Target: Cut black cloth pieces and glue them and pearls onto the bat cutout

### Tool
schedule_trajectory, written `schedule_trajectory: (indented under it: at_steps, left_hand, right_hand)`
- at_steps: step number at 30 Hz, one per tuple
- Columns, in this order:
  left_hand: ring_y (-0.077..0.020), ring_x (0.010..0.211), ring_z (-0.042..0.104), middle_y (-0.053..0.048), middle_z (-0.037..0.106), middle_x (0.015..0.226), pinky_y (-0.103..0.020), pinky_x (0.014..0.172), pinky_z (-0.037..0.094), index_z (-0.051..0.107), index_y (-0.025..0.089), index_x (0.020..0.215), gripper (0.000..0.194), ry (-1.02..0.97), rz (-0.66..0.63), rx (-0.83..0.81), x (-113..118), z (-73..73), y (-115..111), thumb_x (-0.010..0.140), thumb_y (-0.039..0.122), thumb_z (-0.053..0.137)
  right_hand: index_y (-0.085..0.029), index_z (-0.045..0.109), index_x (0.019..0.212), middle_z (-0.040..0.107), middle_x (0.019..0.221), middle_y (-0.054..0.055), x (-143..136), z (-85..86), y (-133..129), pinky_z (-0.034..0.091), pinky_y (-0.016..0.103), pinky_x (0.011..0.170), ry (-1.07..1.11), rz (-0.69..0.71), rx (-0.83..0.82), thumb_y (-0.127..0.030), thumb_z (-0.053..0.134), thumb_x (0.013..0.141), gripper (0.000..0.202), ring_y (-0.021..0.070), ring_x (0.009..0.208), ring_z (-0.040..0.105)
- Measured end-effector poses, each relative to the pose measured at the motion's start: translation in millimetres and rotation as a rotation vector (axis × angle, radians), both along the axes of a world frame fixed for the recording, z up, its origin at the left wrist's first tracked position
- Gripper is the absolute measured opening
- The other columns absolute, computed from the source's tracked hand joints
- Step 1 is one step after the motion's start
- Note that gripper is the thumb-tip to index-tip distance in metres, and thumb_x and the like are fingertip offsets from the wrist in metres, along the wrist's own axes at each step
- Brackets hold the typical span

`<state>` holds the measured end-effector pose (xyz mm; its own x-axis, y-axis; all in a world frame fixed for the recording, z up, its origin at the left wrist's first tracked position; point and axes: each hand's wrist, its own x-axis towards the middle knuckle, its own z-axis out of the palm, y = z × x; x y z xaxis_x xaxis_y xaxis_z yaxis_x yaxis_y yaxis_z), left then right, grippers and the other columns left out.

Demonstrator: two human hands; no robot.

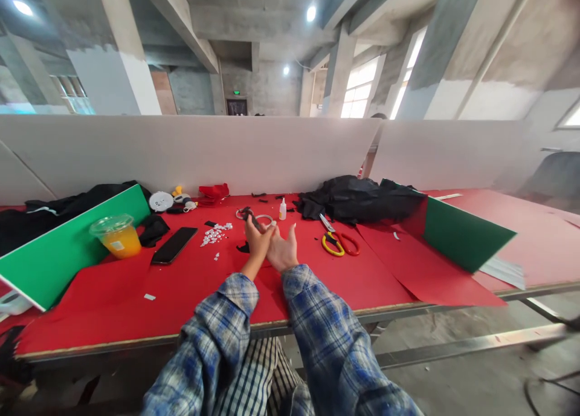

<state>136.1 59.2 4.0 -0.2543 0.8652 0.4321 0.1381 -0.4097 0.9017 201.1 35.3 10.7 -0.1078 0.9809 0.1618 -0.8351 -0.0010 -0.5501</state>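
Observation:
My left hand (257, 242) is raised over the red table (181, 283) and pinches a small dark piece (249, 215) between its fingertips. My right hand (283, 250) is beside it, palm up with fingers spread, touching the left hand and holding nothing that I can see. Both arms wear blue plaid sleeves. Just beyond the hands lie a thin ring (263, 218), a small white glue bottle (283, 210) and a scatter of several small white bits (215, 233).
Scissors with yellow and red handles (338, 242) lie right of the hands. A black phone (174, 245), an orange drink cup (116, 234), green dividers (67, 247) (462, 234), black cloth heaps (362, 198) and white partition boards (203, 150) surround the work area.

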Motion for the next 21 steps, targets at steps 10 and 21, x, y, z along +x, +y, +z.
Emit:
schedule_trajectory:
  at_steps: [10, 21]
  left_hand:
    - [-0.032, 0.126, 0.049, -0.013, 0.061, 0.124, -0.047, 0.108, 0.033, 0.06, 0.019, 0.113, 0.045, 0.024, -0.084, 0.024, -32.4, 5.0, 11.2, 0.075, 0.041, 0.07]
    - [-0.024, 0.093, 0.068, -0.006, 0.072, 0.089, -0.04, 0.089, 0.051, 0.059, 0.019, 0.114, 0.06, 0.111, -0.596, -0.08, -72.7, 21.7, 15.0, 0.057, 0.021, 0.08]
  right_hand:
    - [-0.024, 0.059, 0.095, 0.068, 0.116, 0.009, 18.2, 1.9, 1.8, 0.045, 0.046, 0.098, -0.122, -0.086, 0.052, -0.078, 0.037, 0.078, 0.06, 0.0248, 0.114, 0.06]
    - [-0.016, 0.058, 0.12, 0.06, 0.121, 0.008, 21.6, -25.7, 24.0, 0.054, 0.043, 0.084, -0.64, -0.256, -0.055, -0.033, 0.059, 0.092, 0.032, 0.0239, 0.101, 0.062]
